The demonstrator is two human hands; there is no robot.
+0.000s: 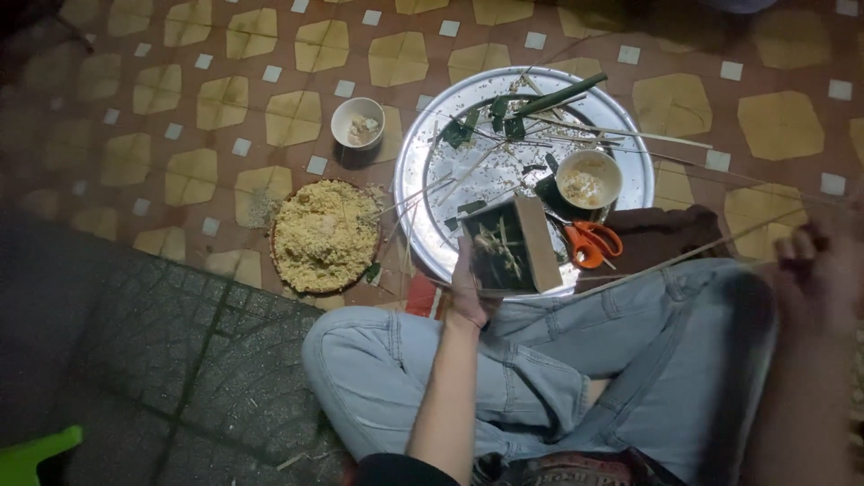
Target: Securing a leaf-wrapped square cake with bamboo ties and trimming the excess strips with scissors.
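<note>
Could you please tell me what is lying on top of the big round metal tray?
On the metal tray lie green leaf pieces, thin strips, scattered grains, a white bowl and orange scissors. The left hand steadies a square wooden mould at its near edge. The tray surface under these is hidden.

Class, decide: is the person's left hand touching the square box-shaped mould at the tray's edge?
Touching. The head view shows the left hand gripping the near left side of the square mould, fingers pressed against its wall.

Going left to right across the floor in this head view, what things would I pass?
Green plastic corner → basket of yellow grain → small white bowl → left hand on a wooden box mould → orange scissors → blurred right hand.
</note>
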